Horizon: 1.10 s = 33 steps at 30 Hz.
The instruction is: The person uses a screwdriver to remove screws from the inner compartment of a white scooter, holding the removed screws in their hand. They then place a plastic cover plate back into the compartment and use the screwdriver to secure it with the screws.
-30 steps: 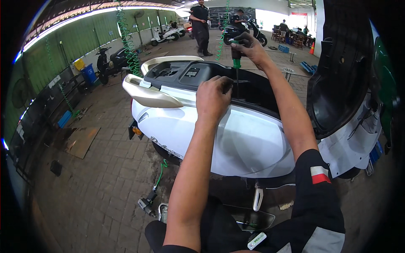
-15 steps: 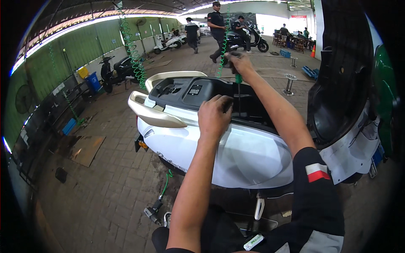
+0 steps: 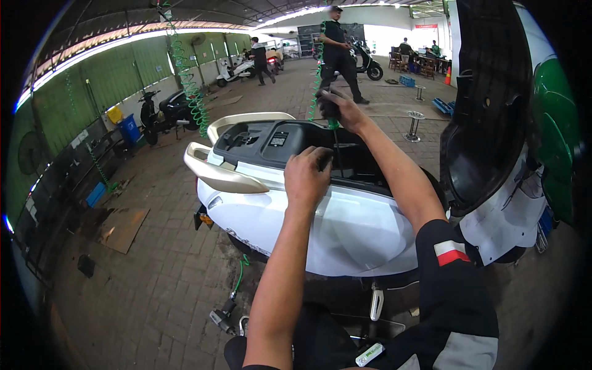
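A white scooter [image 3: 370, 231] stands in front of me with its dark under-seat compartment [image 3: 370, 161] uncovered. Above that compartment, my right hand [image 3: 343, 111] is closed around the green handle of a screwdriver [image 3: 333, 124]. Its thin shaft points down inside, and the tip is lost in the dark. My left hand [image 3: 306, 176] is at the compartment's near edge, close to the shaft, with its fingers curled. What those fingers hold, if anything, is hidden. Left of the hands is a gold grab rail [image 3: 227, 177] around the scooter's tail.
A black seat [image 3: 487, 117] stands raised at the right, beside a green panel [image 3: 553, 117]. An impact wrench [image 3: 223, 317] on a green air hose lies on the brick floor, lower left. Coiled hoses [image 3: 185, 80] hang behind. A co-worker [image 3: 336, 52] walks beyond the scooter.
The scene has shifted slightly left. The nearer co-worker has walked further right relative to the surroundings, and the farther one leftward. My right hand is still on the screwdriver, slightly lower.
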Each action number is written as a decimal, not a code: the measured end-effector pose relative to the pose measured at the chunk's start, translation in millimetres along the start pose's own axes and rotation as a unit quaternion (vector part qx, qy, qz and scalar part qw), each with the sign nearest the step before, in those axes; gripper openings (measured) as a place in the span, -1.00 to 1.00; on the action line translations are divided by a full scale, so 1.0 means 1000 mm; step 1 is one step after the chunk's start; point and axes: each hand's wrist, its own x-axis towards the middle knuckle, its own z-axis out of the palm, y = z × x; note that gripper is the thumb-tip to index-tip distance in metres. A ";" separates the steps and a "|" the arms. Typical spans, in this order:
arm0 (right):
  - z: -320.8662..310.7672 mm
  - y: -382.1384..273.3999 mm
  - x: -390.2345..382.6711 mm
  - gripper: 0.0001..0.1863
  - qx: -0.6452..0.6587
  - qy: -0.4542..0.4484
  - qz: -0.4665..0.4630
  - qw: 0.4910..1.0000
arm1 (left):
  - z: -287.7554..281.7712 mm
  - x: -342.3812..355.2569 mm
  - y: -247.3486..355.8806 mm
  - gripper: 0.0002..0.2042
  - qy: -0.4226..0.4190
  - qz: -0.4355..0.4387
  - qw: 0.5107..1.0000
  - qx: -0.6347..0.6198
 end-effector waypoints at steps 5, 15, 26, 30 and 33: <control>-0.006 0.000 -0.009 -0.64 0.030 -0.097 0.023 0.995 | 0.001 0.000 -0.001 -0.83 0.016 0.003 1.000 -0.024; -0.003 0.007 -0.007 -0.41 -0.405 0.232 -0.055 0.883 | -0.001 0.001 0.001 -0.86 0.041 -0.011 0.997 -0.059; 0.004 0.001 -0.030 -0.58 -0.279 0.051 -0.187 0.940 | 0.000 -0.002 0.003 -0.86 0.031 -0.016 0.998 -0.061; -0.016 -0.019 -0.035 -0.67 -0.256 0.041 -0.138 0.956 | 0.000 -0.003 0.001 -0.85 0.039 -0.017 0.997 -0.068; -0.023 -0.025 -0.030 -0.66 -0.338 0.127 -0.182 0.915 | 0.001 -0.002 0.003 -0.86 0.045 -0.008 0.995 -0.085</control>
